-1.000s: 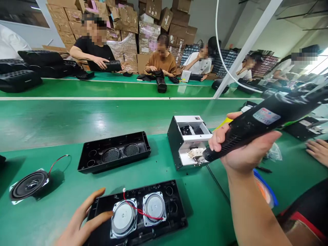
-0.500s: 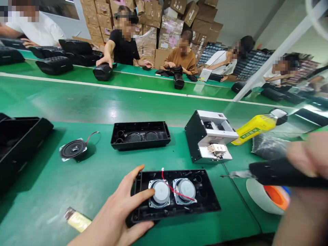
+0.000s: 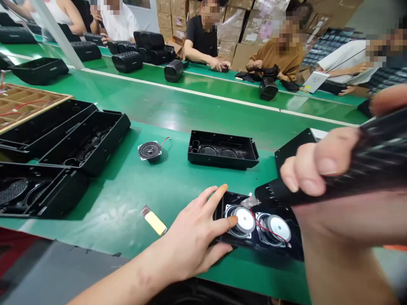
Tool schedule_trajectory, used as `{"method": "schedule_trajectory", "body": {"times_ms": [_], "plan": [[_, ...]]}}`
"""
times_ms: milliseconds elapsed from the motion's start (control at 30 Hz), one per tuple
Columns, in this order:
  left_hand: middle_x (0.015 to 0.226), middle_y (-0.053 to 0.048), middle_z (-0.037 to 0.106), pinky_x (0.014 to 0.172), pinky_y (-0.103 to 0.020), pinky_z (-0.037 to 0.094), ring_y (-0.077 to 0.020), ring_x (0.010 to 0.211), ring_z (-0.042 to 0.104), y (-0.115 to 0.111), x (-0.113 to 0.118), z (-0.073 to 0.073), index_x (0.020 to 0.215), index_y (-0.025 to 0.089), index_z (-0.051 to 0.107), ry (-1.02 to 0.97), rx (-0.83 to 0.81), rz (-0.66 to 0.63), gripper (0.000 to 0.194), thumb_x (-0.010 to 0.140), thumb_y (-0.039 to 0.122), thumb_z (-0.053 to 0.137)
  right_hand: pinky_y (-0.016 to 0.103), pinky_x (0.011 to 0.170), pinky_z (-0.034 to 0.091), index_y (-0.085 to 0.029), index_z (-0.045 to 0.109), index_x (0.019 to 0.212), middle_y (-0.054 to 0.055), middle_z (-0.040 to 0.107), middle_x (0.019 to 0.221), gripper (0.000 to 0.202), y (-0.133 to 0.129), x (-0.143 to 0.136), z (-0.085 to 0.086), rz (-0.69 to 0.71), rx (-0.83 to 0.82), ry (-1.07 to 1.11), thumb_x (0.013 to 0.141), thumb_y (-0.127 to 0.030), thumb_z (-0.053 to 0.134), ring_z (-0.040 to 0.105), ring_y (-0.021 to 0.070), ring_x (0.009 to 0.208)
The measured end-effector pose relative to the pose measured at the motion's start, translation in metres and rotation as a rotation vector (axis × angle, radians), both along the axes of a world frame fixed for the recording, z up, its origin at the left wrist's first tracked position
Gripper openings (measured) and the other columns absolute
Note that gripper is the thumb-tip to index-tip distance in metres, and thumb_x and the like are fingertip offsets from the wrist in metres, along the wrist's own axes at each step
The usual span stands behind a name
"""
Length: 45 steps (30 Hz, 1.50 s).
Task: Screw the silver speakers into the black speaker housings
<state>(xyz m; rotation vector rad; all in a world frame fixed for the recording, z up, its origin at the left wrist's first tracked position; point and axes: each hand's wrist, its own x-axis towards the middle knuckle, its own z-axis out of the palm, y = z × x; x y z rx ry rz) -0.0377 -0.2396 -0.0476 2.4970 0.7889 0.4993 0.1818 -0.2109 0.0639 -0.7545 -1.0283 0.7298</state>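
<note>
My left hand (image 3: 199,233) grips the left end of a black speaker housing (image 3: 297,245), its thumb along the near side and a fingertip on the left driver. Two round speaker drivers, a left driver (image 3: 245,221) and a right driver (image 3: 278,228), sit in the housing with silver backs up and red wires across them. My right hand (image 3: 321,165) is wrapped round a black electric screwdriver (image 3: 375,165). The tool's nose points down left at the upper edge of the left driver; its tip is blurred, so I cannot tell whether it touches a screw.
Behind the work lies an open black housing (image 3: 222,159). Left of it is a loose speaker driver (image 3: 150,150), with a yellow strip (image 3: 154,221) nearer me. More housings (image 3: 108,148) and a divided carton (image 3: 38,103) fill the left. A machine (image 3: 292,146) is partly hidden. Co-workers sit across the green conveyor (image 3: 159,99).
My right hand has brought the screwdriver leftward from the right side to over the left driver. The camera view has turned right-to-left, showing more housings. My left hand keeps its hold.
</note>
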Motion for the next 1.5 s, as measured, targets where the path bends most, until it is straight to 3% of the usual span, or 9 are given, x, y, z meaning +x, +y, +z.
{"method": "schedule_trajectory", "body": {"times_ms": [100,267,400,733,933,1500], "plan": [[0.171,-0.022,0.023,0.122,-0.064,0.038,-0.0451,0.159,0.023,0.001,0.001,0.001,0.142,0.025,0.061,-0.004,-0.009,0.004,0.047,0.097,0.032,0.070,0.029,0.032,0.037,-0.026,0.075,0.104,-0.002,0.052,0.058,0.044,0.002,-0.032,-0.008,0.047,0.040,-0.049,0.093,-0.068,0.066,0.046,0.0162,0.042],[0.170,-0.021,0.028,0.122,-0.065,0.039,-0.0455,0.157,0.029,0.003,-0.001,0.000,0.139,0.024,0.064,-0.017,-0.021,0.012,0.047,0.094,0.033,0.073,0.026,0.037,0.042,-0.025,0.070,0.113,-0.002,0.055,0.062,0.054,0.007,-0.035,-0.034,0.141,-0.002,-0.020,0.095,-0.074,0.060,0.049,0.0150,0.044],[0.169,-0.021,0.030,0.121,-0.063,0.041,-0.0448,0.156,0.031,0.003,-0.002,-0.002,0.137,0.024,0.066,-0.029,-0.013,0.025,0.045,0.093,0.032,0.074,0.026,0.037,0.042,-0.025,0.068,0.110,-0.002,0.055,0.061,0.057,0.014,-0.034,-0.043,0.116,-0.049,-0.015,0.089,-0.078,0.065,0.049,0.0153,0.044],[0.169,-0.021,0.028,0.122,-0.061,0.040,-0.0449,0.157,0.028,0.002,0.003,-0.001,0.139,0.024,0.066,-0.026,-0.026,0.018,0.047,0.093,0.034,0.073,0.026,0.032,0.034,-0.023,0.061,0.110,-0.004,0.051,0.057,0.067,0.017,-0.038,-0.044,0.039,-0.011,-0.080,0.093,-0.086,0.047,0.041,0.0150,0.037],[0.168,-0.021,0.031,0.121,-0.063,0.041,-0.0455,0.156,0.030,0.002,0.003,0.000,0.138,0.023,0.067,-0.026,-0.019,0.020,0.048,0.092,0.034,0.075,0.025,0.033,0.034,-0.023,0.060,0.110,-0.005,0.051,0.058,0.068,0.017,-0.040,-0.047,0.052,-0.038,-0.075,0.089,-0.087,0.055,0.041,0.0137,0.038],[0.170,-0.018,0.025,0.122,-0.064,0.040,-0.0438,0.158,0.025,0.002,0.002,-0.004,0.143,0.027,0.063,-0.014,-0.058,0.018,0.052,0.093,0.035,0.074,0.025,0.030,0.036,-0.024,0.062,0.110,-0.004,0.052,0.059,0.068,0.016,-0.038,-0.047,0.096,0.002,-0.088,0.090,-0.088,0.050,0.043,0.0143,0.037]]}}
